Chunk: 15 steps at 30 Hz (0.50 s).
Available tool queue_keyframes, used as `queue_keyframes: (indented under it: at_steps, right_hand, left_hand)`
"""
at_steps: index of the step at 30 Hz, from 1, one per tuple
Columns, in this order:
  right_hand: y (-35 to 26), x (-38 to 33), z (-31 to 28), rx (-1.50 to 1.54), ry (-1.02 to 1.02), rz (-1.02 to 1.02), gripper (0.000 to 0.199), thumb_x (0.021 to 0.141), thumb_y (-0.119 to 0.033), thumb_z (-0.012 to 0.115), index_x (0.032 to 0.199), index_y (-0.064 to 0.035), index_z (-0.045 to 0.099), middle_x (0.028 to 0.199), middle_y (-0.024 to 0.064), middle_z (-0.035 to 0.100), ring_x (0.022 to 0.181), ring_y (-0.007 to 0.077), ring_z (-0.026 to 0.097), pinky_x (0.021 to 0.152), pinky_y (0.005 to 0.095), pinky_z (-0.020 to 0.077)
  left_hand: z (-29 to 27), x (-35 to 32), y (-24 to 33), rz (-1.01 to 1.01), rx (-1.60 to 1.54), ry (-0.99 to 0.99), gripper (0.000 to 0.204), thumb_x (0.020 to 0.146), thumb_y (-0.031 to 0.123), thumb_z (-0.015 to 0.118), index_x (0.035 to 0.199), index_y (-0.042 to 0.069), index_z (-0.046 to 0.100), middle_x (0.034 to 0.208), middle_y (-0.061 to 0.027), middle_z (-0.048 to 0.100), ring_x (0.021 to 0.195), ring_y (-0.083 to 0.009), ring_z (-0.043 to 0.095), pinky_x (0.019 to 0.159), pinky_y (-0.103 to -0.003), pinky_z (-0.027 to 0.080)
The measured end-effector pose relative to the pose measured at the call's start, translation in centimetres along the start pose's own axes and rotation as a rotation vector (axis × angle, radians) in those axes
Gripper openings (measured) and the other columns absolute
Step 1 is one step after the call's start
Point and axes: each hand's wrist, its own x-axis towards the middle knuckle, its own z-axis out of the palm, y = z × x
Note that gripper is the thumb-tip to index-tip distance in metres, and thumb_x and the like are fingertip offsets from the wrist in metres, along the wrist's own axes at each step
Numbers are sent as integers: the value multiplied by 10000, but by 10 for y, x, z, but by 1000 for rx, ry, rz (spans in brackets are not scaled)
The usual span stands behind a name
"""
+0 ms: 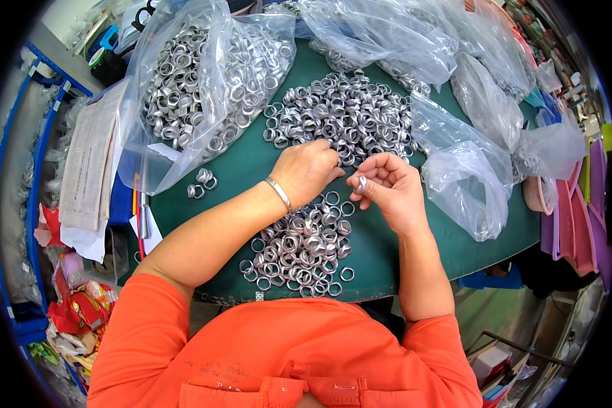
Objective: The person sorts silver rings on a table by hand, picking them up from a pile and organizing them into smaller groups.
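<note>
My right hand [390, 185] pinches a silver metal ring [361, 184] between thumb and fingertips. Just left of it, my left hand [307, 170] is closed with its fingers curled inward; whatever lies in them is hidden. Both hands hover between two heaps on the green tabletop [381, 253]. Beyond the fingers spreads the larger heap of silver rings [350, 112]. A smaller heap of rings [304, 246] lies nearer my body, partly under my left wrist, which wears a metal bracelet [279, 194].
A clear bag full of rings [183, 88] stands at the far left, with a few loose rings [202, 182] below it. More plastic bags [466, 160] crowd the right and back. Papers [92, 156] hang at the left edge beside a blue rack [37, 190].
</note>
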Motion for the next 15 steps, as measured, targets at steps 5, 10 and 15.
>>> queue_keyframes:
  at_steps: [5,10,15]
  right_hand:
    - [0,-3,-6,-153,8,-8,104,837,53,635,932,13,655,869,69,690,720,112,665,563,220,508]
    - [9,-4,-5,-736,-67,-336,151,787,21,607,906,13,698,818,134,636,747,286,644,685,346,513]
    - [4,-5,-2,-844,-181,-344,150,783,1,603,899,16,697,808,167,630,753,355,632,716,404,517]
  left_hand:
    - [-15,1,-3,16,-203,56,153,727,120,740,696,46,610,760,-84,589,680,-250,603,598,-337,492]
    - [-64,-19,-8,-33,-415,-311,155,754,119,766,759,37,635,806,-64,634,796,-211,628,680,-318,501]
    - [-73,-28,-8,42,-386,-470,159,812,182,743,821,40,674,895,-74,684,848,-242,645,758,-346,506]
